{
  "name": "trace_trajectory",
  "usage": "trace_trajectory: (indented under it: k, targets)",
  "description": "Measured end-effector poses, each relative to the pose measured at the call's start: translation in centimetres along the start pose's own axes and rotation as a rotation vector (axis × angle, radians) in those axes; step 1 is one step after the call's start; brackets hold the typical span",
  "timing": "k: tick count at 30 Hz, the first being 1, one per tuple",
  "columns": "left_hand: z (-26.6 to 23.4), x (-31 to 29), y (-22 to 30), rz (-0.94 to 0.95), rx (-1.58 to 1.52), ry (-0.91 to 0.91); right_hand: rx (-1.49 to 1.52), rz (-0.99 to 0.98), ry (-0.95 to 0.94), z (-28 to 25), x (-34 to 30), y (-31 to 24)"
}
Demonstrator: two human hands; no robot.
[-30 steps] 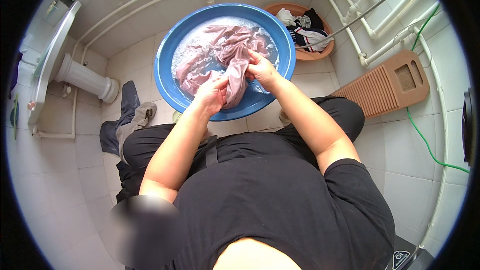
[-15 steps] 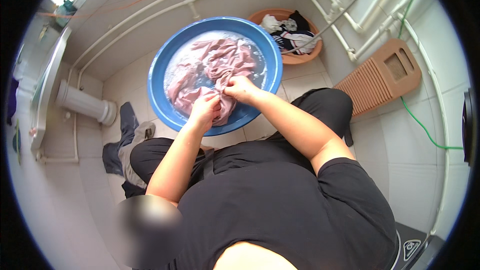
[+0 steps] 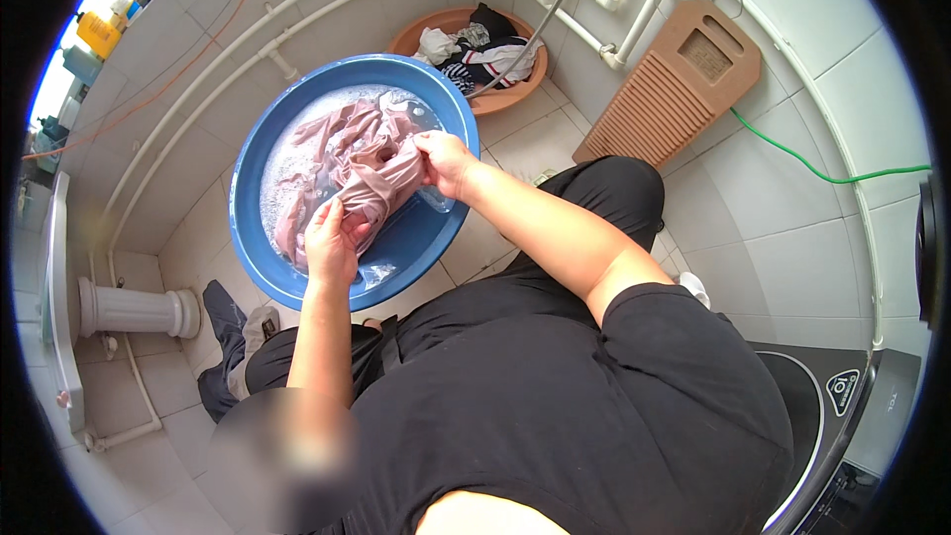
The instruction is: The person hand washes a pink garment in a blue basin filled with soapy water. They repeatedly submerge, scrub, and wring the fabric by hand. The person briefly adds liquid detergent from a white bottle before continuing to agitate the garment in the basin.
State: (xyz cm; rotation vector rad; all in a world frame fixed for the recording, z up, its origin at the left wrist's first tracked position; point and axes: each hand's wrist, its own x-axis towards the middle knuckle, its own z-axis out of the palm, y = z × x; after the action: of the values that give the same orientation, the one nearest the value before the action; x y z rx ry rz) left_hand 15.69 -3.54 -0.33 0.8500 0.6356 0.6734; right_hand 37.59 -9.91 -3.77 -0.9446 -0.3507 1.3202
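Observation:
A wet, dusty-pink garment (image 3: 347, 163) lies bunched in soapy water inside a big blue basin (image 3: 245, 228). At its near edge my left hand (image 3: 333, 243) grips the cloth between thumb and fingers. My right hand (image 3: 446, 162) pinches the same garment at its right side, close to the basin's right rim. Between the two hands the fabric is spread and stretched. What kind of garment it is cannot be made out. White suds float along the left and far parts of the water.
Behind the basin stands an orange-brown tub (image 3: 535, 74) of dark and white clothes, with a grey hose (image 3: 540, 30) crossing it. A brown washboard (image 3: 644, 104) leans on the right wall. Dark clothing (image 3: 220, 322) lies on the left floor beside a white pedestal (image 3: 139, 309). White pipes line the walls.
My hands have moved apart, the right one outward, and the cloth between them has opened from a tight bunch. The whole view has shifted, with the basin now further left.

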Motion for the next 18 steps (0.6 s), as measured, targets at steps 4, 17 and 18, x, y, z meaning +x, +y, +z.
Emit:
trace_trajectory:
  k: [4, 17, 18]
  targets:
    - [-0.6, -0.1, -0.4, 0.073, -0.051, 0.017, -0.201, -0.013, 0.001, 0.8, -1.0, -0.9]
    - [-0.9, -0.8, 1.3, 0.125, -0.235, 0.105, -0.844, -0.463, 0.136, -0.7, -2.3, -1.9]
    - [-1.4, -0.3, 0.4, 0.126, -0.203, 0.064, -0.865, -0.465, 0.002, 1.7, -2.8, -1.9]
